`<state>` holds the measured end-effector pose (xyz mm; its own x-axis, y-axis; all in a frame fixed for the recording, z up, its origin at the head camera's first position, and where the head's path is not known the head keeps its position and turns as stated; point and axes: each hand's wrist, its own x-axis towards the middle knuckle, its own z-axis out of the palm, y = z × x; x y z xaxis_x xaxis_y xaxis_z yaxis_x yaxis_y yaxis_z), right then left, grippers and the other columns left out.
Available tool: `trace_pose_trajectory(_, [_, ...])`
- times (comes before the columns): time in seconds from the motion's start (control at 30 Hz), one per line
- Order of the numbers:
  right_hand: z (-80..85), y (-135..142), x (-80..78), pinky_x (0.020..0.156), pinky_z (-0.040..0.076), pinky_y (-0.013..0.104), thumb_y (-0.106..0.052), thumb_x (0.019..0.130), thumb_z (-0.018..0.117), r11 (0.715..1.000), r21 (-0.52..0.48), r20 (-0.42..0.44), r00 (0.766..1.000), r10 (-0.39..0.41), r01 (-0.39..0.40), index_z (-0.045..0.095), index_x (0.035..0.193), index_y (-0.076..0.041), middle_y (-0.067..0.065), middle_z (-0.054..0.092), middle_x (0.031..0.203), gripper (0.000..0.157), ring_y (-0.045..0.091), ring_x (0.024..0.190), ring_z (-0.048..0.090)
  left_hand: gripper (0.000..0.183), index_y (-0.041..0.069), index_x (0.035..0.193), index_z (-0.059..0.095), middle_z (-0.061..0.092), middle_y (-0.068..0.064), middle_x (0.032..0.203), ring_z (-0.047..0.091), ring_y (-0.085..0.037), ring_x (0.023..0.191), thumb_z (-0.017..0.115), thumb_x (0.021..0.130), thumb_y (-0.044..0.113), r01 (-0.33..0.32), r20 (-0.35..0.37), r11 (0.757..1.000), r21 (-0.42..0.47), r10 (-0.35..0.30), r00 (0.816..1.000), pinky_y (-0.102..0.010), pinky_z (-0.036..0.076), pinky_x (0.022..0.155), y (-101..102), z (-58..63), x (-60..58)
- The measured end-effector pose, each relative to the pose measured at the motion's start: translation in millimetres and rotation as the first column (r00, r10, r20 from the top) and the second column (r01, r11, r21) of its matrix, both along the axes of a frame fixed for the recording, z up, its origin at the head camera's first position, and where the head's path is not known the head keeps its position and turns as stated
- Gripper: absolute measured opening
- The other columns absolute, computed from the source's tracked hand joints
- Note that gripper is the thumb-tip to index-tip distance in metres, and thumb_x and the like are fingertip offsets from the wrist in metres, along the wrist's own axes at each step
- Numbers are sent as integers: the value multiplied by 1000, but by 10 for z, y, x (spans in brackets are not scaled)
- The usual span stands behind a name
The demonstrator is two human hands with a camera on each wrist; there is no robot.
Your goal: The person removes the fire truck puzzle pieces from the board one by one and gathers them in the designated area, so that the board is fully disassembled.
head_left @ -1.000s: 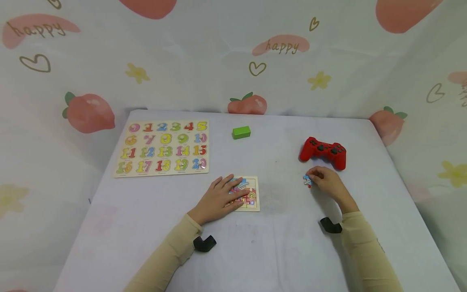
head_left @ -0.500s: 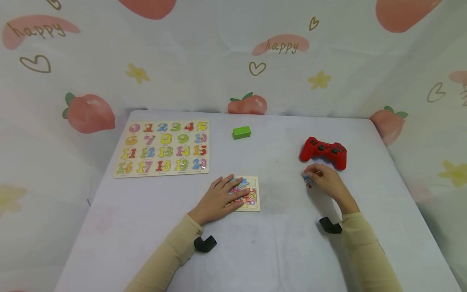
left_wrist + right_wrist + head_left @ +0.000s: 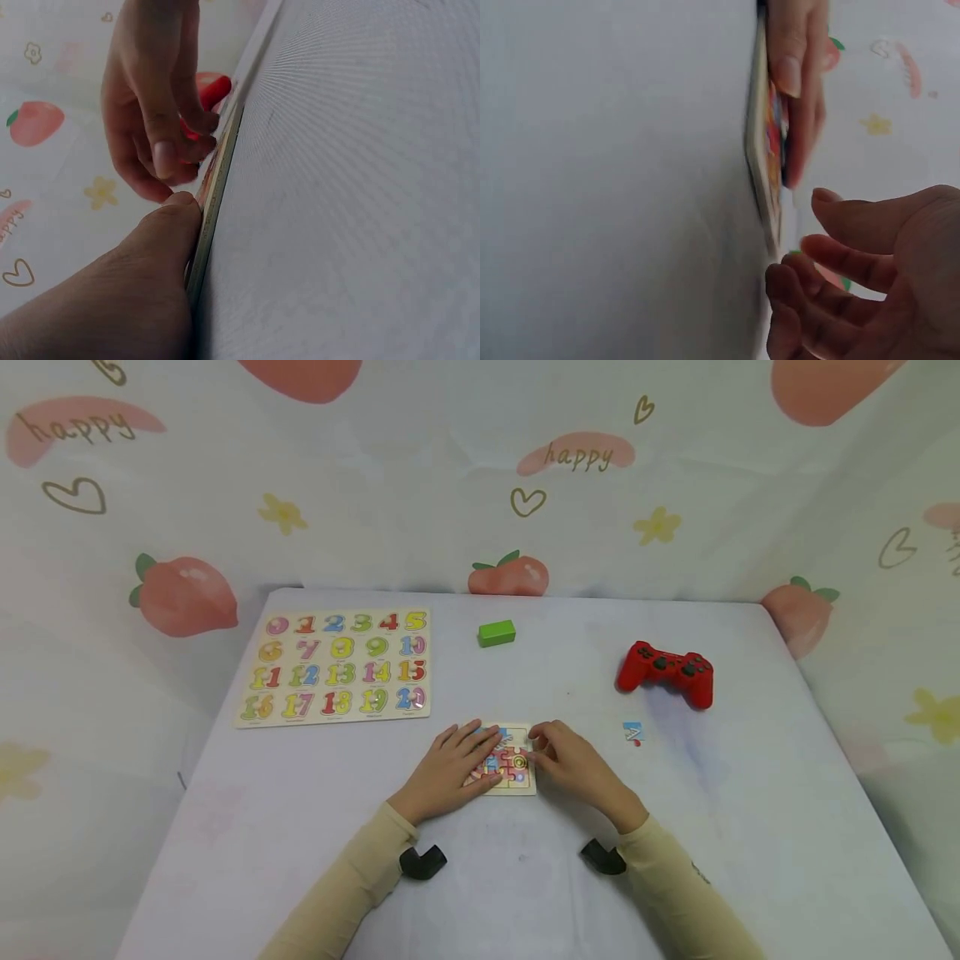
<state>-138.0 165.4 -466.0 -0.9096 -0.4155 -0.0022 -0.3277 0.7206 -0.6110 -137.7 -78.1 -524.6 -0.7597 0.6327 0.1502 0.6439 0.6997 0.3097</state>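
Note:
A small jigsaw puzzle (image 3: 513, 789) in a pale wooden tray lies on the table, in front of the person. My left hand (image 3: 448, 770) rests flat over its left part, fingers spread, hiding several pieces. A pale bare patch shows near the tray's upper right. My right hand (image 3: 573, 768) hovers at the tray's right edge with loosely bent fingers. In the right wrist view the right thumb (image 3: 862, 221) stands apart from the fingers, and nothing is visible between them. To the right, a loose blue-and-white puzzle piece (image 3: 633, 732) with a red spot lies on the table.
Behind the loose piece lies a red game controller (image 3: 665, 672). A green block (image 3: 497, 633) sits at the back middle. At the back left is a number puzzle board (image 3: 333, 667). A patterned cloth (image 3: 420, 468) hangs behind the table.
My right hand has left the loose puzzle piece, which stays near the controller, and moved left to the jigsaw tray's right edge. The left hand has stayed in place on the puzzle.

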Motion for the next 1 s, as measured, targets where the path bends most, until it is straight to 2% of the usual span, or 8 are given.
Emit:
trace_pose_trajectory(0.13, [-60, -91, 1, 64, 43, 25, -18, 89, 69, 997, 73, 25, 1000, 6, -8, 59, 111, -7, 2, 52, 91, 27, 10, 74, 49, 66, 20, 150, 33, 34, 5, 154, 23, -19, 144, 44, 96, 55, 5, -19, 1000, 30, -5, 1000, -45, 18, 117, 3, -1, -3])
trace_pose_trajectory(0.33, [-72, -128, 20, 64, 42, 26, -17, 85, 73, 996, 91, 12, 1000, -6, 5, 60, 104, -8, 1, 51, 88, 24, 11, 73, 47, 64, 19, 149, 36, 37, 4, 152, 25, -22, 144, 47, 96, 53, -20, -30, 1000, 22, 20, 999, -47, 20, 116, 29, 30, 28])
trace_pose_trajectory(0.5, [-87, -130, 32, 65, 43, 27, -13, 83, 74, 999, 52, -14, 1000, -12, 13, 60, 102, -7, 2, 52, 85, 25, 12, 73, 47, 60, 18, 147, 40, 43, 1, 149, 29, -25, 142, 46, 96, 49, -96, -67, 995, -22, 94, 993, -52, 23, 113, 147, 81, 91])
trace_pose_trajectory(0.63, [-84, -139, 40, 65, 43, 28, -12, 83, 74, 999, 35, -19, 1000, -25, 26, 60, 102, -6, 3, 52, 85, 25, 13, 73, 47, 65, 17, 145, 43, 47, 0, 145, 32, -26, 141, 44, 95, 57, -173, -124, 984, -45, 167, 978, -55, 27, 111, 253, 70, 140])
trace_pose_trajectory(0.7, [-81, -145, 43, 66, 43, 28, -11, 83, 74, 999, 31, -10, 999, -36, 36, 60, 102, -6, 3, 52, 85, 25, 13, 74, 47, 68, 16, 145, 44, 49, -1, 144, 34, -26, 140, 46, 93, 60, -202, -136, 979, -25, 197, 971, -56, 27, 110, 292, 63, 155])
trace_pose_trajectory(0.87, [-79, -153, 52, 67, 45, 30, -11, 82, 75, 998, 28, 1, 999, -53, 53, 59, 102, -6, 3, 52, 87, 26, 14, 77, 48, 67, 16, 145, 44, 49, -2, 143, 33, -27, 139, 51, 92, 56, -234, -114, 972, 21, 235, 965, -57, 26, 110, 339, 58, 181])
trace_pose_trajectory(1.0, [-72, -164, 61, 67, 46, 30, -11, 82, 75, 998, 27, -9, 998, -59, 60, 59, 101, -5, 4, 53, 88, 26, 15, 77, 49, 67, 18, 146, 41, 47, -1, 145, 30, -25, 141, 52, 92, 56, -249, -79, 968, 24, 250, 965, -56, 22, 112, 345, 58, 193])
